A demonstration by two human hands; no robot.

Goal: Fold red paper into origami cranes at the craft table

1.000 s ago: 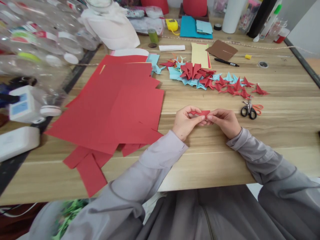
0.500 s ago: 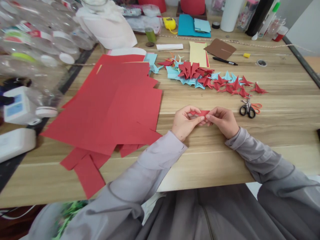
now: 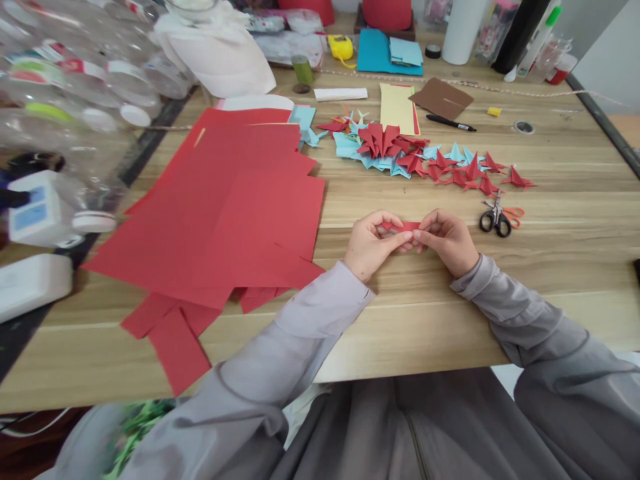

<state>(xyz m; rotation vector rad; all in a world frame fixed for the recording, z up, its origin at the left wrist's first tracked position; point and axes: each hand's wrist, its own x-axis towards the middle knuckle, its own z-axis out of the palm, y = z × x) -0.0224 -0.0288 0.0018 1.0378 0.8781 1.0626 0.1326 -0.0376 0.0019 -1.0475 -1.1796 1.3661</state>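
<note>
A small folded piece of red paper (image 3: 411, 226) is pinched between both hands above the table's front middle. My left hand (image 3: 374, 244) grips its left part, and my right hand (image 3: 447, 241) grips its right part, the thumbs nearly touching. Much of the paper is hidden by the fingers. Large red sheets (image 3: 215, 207) lie spread to the left. Beyond my hands, folded red paper pieces (image 3: 380, 141) sit over light blue ones (image 3: 350, 148), with a row of small red and blue cranes (image 3: 471, 169) running right.
Scissors (image 3: 496, 219) lie right of my hands. Farther back are a black pen (image 3: 451, 123), brown paper (image 3: 441, 99), yellow paper (image 3: 395, 107) and a yellow tape measure (image 3: 341, 47). Plastic bottles (image 3: 95, 80) crowd the left side, beyond the table's dark edge.
My right thumb and fingers have shifted slightly on the red paper, and less of its face shows. Both hands stay in nearly the same place.
</note>
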